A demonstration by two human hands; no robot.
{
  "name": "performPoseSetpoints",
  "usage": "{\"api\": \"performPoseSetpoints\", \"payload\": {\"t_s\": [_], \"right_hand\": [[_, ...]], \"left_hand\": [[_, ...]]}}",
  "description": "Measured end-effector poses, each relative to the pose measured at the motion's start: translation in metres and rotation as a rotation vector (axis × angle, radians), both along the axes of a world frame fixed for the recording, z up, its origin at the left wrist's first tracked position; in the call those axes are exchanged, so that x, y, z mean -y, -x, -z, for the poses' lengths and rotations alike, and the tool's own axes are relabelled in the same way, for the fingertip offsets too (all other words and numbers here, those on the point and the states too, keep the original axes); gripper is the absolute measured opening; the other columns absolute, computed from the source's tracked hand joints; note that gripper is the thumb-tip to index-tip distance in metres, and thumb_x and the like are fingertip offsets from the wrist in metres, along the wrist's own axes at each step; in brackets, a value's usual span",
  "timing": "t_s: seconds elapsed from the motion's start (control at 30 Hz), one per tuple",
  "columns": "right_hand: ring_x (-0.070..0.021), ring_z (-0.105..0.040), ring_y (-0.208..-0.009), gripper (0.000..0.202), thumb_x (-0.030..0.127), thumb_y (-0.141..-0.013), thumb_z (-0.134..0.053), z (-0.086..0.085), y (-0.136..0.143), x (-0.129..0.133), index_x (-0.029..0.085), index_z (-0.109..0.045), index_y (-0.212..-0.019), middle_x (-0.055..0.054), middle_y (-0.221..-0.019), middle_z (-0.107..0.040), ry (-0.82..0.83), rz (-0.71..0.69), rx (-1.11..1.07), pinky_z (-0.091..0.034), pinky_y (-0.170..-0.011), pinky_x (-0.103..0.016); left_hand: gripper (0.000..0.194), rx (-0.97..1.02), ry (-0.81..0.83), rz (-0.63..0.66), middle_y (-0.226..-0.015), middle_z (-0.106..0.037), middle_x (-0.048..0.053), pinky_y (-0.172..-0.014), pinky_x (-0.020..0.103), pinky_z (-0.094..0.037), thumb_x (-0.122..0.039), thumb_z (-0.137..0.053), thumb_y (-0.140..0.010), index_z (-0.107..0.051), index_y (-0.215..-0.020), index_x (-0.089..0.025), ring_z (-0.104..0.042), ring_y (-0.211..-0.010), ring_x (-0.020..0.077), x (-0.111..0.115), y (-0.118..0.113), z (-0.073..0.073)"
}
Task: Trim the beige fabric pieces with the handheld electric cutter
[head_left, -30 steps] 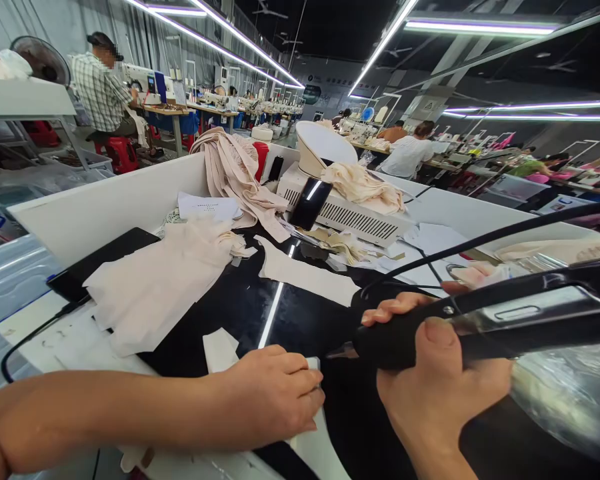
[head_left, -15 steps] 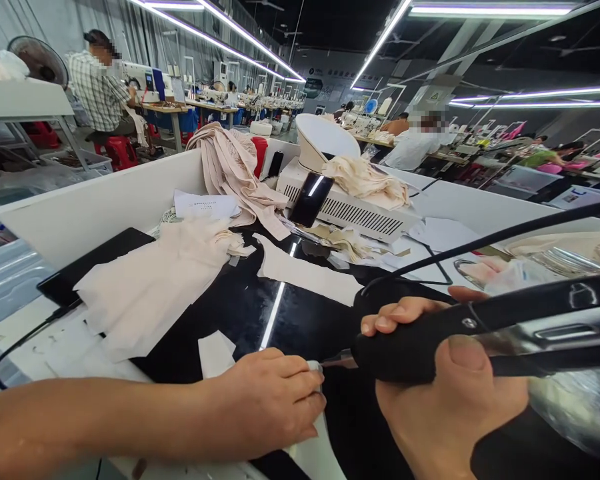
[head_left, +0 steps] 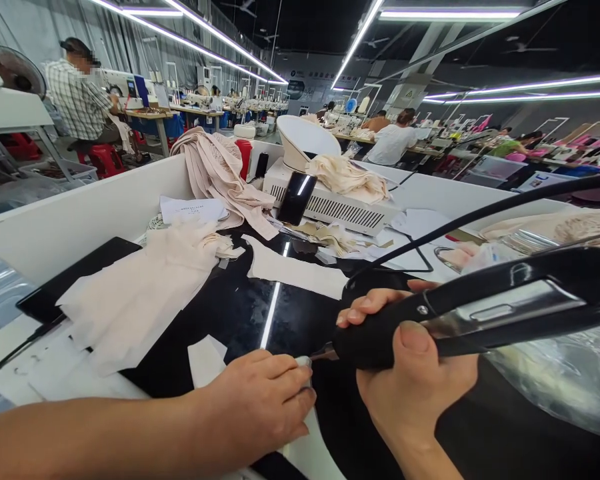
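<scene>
My right hand (head_left: 415, 380) is wrapped around a black corded hand tool (head_left: 485, 310) with a silver plate along its side. A narrow flat metal tip (head_left: 325, 353) sticks out of the tool's left end, pointing at my left hand. My left hand (head_left: 260, 407) is closed low over the black table top (head_left: 250, 327), fingertips pinched. Something pale (head_left: 304, 361) shows at its index fingertip, right by the metal tip. What the fingers hold is hidden. A small white cut piece (head_left: 206, 360) lies behind the left hand, and a longer pale fabric piece (head_left: 295, 270) lies farther back.
A stack of pale fabric pieces (head_left: 140, 293) lies on the left. Behind stand a phone (head_left: 297, 198), a vented white box (head_left: 330, 207) with cream fabric on it, and draped pink fabric (head_left: 220, 173). A black cord (head_left: 480, 220) crosses the right side. A person (head_left: 80, 93) sits far left.
The view has shifted, so most things sit slightly farther left. The tool and my right hand have moved left in the picture. Both hands keep their hold, with the tip still beside my left fingertips.
</scene>
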State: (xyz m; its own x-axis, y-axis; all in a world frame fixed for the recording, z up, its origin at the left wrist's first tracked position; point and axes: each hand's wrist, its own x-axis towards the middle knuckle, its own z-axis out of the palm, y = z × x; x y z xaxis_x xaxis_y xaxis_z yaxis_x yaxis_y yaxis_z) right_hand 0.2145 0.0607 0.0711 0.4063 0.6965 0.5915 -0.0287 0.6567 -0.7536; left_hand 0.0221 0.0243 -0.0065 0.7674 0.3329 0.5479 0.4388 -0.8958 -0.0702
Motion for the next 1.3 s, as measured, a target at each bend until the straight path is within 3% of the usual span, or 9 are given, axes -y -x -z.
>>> {"api": "performPoseSetpoints", "payload": {"t_s": [0.43, 0.97, 1.3], "right_hand": [[-0.0215, -0.075, -0.054, 0.053, 0.059, -0.095, -0.115, -0.0012, 0.0016, -0.0052, 0.029, -0.079, -0.121, 0.006, -0.080, -0.081, -0.096, -0.043, -0.036, -0.070, -0.054, -0.036], [-0.0226, -0.073, -0.055, 0.047, 0.055, -0.094, -0.112, -0.0063, 0.0013, -0.0040, 0.032, -0.082, -0.121, 0.006, -0.080, -0.080, -0.079, -0.022, -0.082, -0.066, -0.053, -0.037], [-0.0213, -0.074, -0.054, 0.051, 0.058, -0.092, -0.117, -0.0033, 0.0037, -0.0062, 0.031, -0.082, -0.118, 0.006, -0.079, -0.081, -0.073, -0.041, -0.076, -0.068, -0.054, -0.036]], "left_hand": [[0.032, 0.013, -0.026, -0.030, -0.149, -0.092, 0.012, -0.099, 0.031, -0.067, -0.044, -0.078, -0.134, -0.089, -0.142, -0.015, -0.085, -0.130, 0.0228, 0.0017, 0.0027, 0.0051], [0.031, 0.003, 0.025, -0.025, -0.147, -0.093, 0.009, -0.098, 0.033, -0.070, -0.044, -0.072, -0.137, -0.087, -0.140, -0.016, -0.086, -0.130, 0.0231, 0.0006, 0.0051, 0.0059], [0.028, -0.069, 0.039, -0.026, -0.149, -0.092, 0.012, -0.101, 0.031, -0.070, -0.042, -0.080, -0.133, -0.088, -0.142, -0.017, -0.084, -0.133, 0.0232, -0.0001, 0.0028, 0.0029]]}}
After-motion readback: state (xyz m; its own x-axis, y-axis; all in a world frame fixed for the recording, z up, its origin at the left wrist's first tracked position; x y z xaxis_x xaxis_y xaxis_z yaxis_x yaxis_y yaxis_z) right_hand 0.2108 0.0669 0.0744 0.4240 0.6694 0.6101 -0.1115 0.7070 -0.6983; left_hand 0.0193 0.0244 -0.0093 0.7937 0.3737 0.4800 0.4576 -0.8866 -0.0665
